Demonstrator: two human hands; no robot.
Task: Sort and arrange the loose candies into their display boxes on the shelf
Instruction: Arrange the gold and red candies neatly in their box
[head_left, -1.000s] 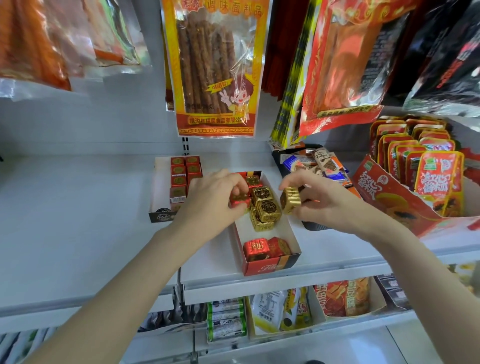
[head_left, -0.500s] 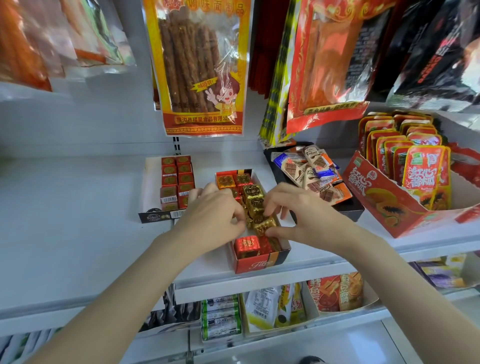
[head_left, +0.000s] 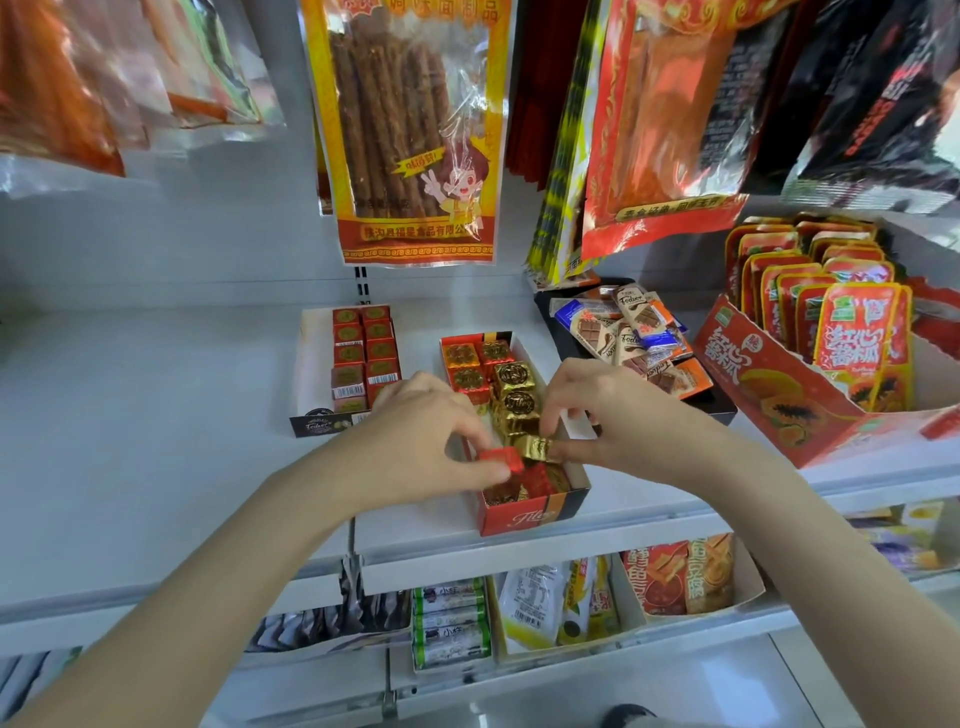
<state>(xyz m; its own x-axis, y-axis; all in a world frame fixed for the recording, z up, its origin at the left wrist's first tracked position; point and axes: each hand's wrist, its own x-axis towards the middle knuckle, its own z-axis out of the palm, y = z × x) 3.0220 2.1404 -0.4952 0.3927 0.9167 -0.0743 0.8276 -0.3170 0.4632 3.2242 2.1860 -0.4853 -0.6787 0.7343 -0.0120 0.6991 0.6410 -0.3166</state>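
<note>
White cardboard tray (head_left: 306, 364) of small red boxed candies, at 10 o'clock on the white metal shelf (head_left: 156, 415). Left hand (head_left: 421, 441): fingers pinching a red foil-wrapped cube candy (head_left: 501, 460) above the narrow red-fronted cardboard display box (head_left: 524, 514), centre. Right hand (head_left: 618, 415): fingers pinching a gold foil-wrapped cube candy (head_left: 537, 448) over the same box. Black tray of chocolate bars (head_left: 722, 410) at 2 o'clock.

Red candy (head_left: 501, 459), gold candy (head_left: 535, 447), red-and-black display box (head_left: 524, 514), white shelf (head_left: 156, 415).
</note>
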